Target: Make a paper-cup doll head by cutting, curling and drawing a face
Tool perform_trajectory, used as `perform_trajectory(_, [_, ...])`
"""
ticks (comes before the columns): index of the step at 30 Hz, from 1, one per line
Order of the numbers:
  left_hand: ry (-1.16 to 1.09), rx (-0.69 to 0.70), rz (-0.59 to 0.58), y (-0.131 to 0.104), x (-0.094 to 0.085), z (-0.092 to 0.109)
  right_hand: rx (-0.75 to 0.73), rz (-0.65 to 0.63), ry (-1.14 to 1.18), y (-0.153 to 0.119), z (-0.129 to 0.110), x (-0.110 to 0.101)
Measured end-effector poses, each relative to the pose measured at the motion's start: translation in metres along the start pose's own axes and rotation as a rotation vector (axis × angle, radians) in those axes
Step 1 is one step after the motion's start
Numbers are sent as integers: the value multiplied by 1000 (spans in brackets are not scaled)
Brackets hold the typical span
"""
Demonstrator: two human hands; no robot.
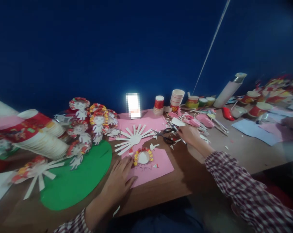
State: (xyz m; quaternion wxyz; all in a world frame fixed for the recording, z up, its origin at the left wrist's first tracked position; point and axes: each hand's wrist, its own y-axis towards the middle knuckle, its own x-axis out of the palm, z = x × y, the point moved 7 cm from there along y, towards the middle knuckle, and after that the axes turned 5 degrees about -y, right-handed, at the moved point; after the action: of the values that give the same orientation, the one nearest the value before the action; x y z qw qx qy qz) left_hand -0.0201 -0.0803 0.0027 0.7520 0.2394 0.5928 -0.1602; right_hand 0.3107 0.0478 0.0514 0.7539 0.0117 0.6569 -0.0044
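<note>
My left hand point(119, 176) lies flat with its fingers stretched out, on the left edge of a pink paper sheet point(164, 165). On that sheet sits a small ring of curled red and yellow paper point(136, 158) around a white round centre, beside faint pen marks. My right hand point(190, 135) reaches among paper scraps, its fingers curled downward; what they hold, if anything, is hidden. Black-handled scissors point(168, 140) lie just left of it, and a white paper piece point(177, 122) is by its fingertips. Left of the scissors lies a white cup cut into spread strips point(135, 139).
Finished paper figures point(81, 111) stand behind a green oval sheet point(88, 181). Stacked paper cups point(44, 142) lean at left; more cups point(177, 99) stand at the back. A tall bottle point(227, 92) and a red object point(227, 114) are at right, near another person's hand point(292, 123).
</note>
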Motion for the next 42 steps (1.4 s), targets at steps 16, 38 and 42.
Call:
perform_trajectory(16, [-178, -42, 114, 6, -26, -1, -30, 106, 45, -7, -3, -7])
perform_trajectory(38, [-265, -201, 117, 32, -20, -7, -681, 152, 613, -66, -162, -11])
perform_trajectory(42, [-347, -225, 129, 30, -21, -12, -658, 182, 692, -65, -154, -12])
